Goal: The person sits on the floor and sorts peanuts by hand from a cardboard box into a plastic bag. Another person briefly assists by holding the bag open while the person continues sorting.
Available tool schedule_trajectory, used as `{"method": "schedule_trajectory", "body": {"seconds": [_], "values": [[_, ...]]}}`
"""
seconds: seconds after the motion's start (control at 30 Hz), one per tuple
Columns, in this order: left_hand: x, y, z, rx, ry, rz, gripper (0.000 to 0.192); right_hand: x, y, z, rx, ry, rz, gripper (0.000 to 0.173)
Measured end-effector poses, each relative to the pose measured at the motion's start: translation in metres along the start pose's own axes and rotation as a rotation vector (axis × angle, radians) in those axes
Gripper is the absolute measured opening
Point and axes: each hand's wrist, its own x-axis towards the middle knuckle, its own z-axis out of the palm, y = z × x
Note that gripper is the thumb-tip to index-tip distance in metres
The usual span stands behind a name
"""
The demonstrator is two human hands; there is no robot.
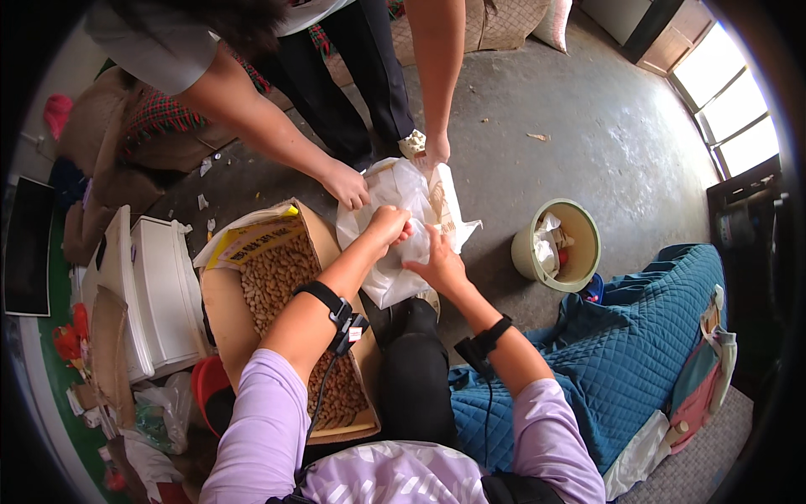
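Note:
In front of me is a translucent white plastic bag [381, 277], its upper part bunched. My left hand [389, 228] is closed over the bag's middle, fingers curled on the plastic. Against the bag's right side is my right hand [442, 261], thumb and fingers spread apart. Another person's hand [346, 186] touches the far left of the bag. That person's other hand [437, 148] grips the top of a pale printed sack or carton [444, 195] beside it; which one I cannot tell. A cardboard box [230, 315] of unshelled peanuts [277, 277] stands left, partly hidden by my forearm.
A pale bucket [527, 252] holding crumpled plastic stands right on the concrete floor [504, 145]. Blue quilted fabric [636, 353] covers a seat near my right arm. White drawers [164, 290] stand left beyond the box. The other person's legs [352, 82] are opposite me.

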Motion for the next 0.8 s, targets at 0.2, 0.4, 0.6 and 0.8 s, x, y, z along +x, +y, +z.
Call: {"method": "schedule_trajectory", "body": {"seconds": [0.2, 0.4, 0.6, 0.8], "values": [[-0.013, 0.025, -0.017, 0.028, 0.242, 0.151, 0.028, 0.04, -0.01, -0.014, 0.327, 0.24, -0.006, 0.02], [-0.002, 0.012, -0.041, 0.126, 0.35, 0.164, 0.034, 0.048, -0.03, -0.039, 0.134, 0.226, -0.215, 0.017], [0.007, 0.005, -0.049, 0.082, 0.374, 0.193, 0.029, 0.051, -0.04, -0.054, 0.053, 0.336, -0.329, 0.007], [0.003, -0.001, -0.055, 0.43, 0.375, 0.105, 0.042, 0.053, -0.047, -0.054, -0.176, 0.192, -0.166, 0.017]]}}
